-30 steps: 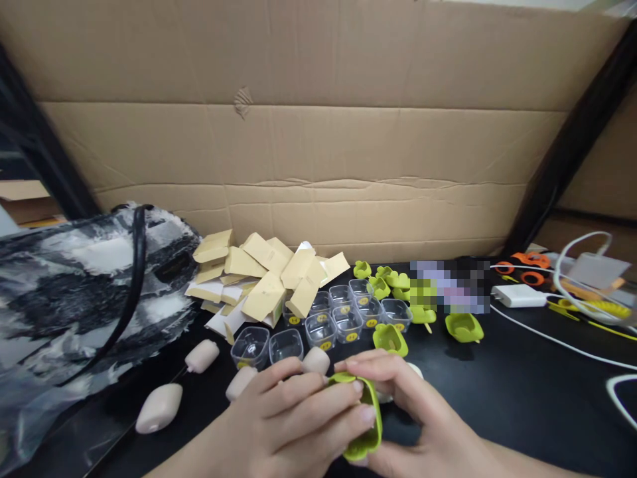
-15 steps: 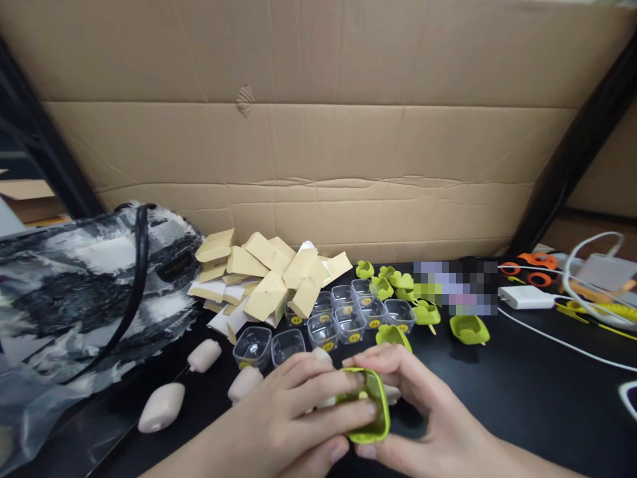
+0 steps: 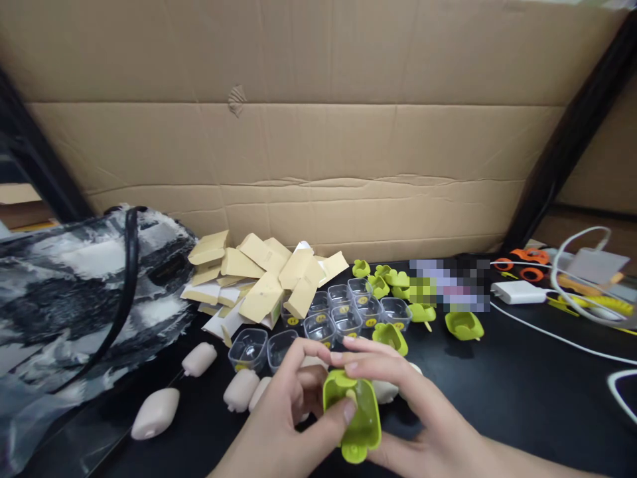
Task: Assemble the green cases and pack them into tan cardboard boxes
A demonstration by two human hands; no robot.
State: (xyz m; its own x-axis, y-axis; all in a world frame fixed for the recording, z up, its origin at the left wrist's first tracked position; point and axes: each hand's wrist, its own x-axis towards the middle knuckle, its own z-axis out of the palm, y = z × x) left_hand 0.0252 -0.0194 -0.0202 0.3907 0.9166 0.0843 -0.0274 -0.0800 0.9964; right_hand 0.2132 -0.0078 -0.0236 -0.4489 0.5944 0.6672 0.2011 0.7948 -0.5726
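Between both hands is a lime-green plastic cup-shaped piece (image 3: 367,413), its hollow side facing me, with a small pale peg near its middle. My left hand (image 3: 297,410) grips its left side, thumb pressed inside by the peg and fingers behind. My right hand (image 3: 421,406) is closed around its right side, fingertips at the upper edge and thumb low behind it. Another green piece (image 3: 391,337) lies just beyond the hands. Pale rounded blocks (image 3: 241,390) lie beside my left hand, and another whitish block (image 3: 385,392) is partly hidden behind my right fingers.
Several clear square cups (image 3: 249,348) with yellow stickers stand ahead. Opened cardboard boxes (image 3: 261,299) are heaped behind them. More green pieces (image 3: 464,325) lie to the right, near a white charger (image 3: 519,292) and cables. A black-and-white bag (image 3: 94,292) stands left; a cardboard wall (image 3: 318,146) closes the back.
The green piece has turned more upright, its tab now showing at the bottom. My left fingers have left its hollow and moved behind it, with the thumb now inside. The view has shifted slightly right.
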